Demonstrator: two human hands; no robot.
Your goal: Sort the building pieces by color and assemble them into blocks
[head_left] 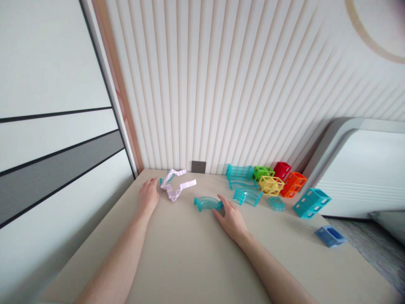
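Note:
My left hand (148, 195) rests on the beige table (177, 253) with its fingers together, its tips beside a pale pink zigzag of linked plastic frames (177, 188). My right hand (230, 217) lies flat and open on the table, fingertips touching the right end of a curved clear teal track piece (207, 203). Neither hand grips anything.
Further right lie teal track pieces (242, 177), green (263, 172), yellow (271, 185), red (282, 169), orange (293, 184), teal (311, 202) and blue (330, 235) frame blocks, and a teal disc (276, 203). A ribbed wall with a grey socket (198, 166) stands behind. A white headboard (357, 169) is right.

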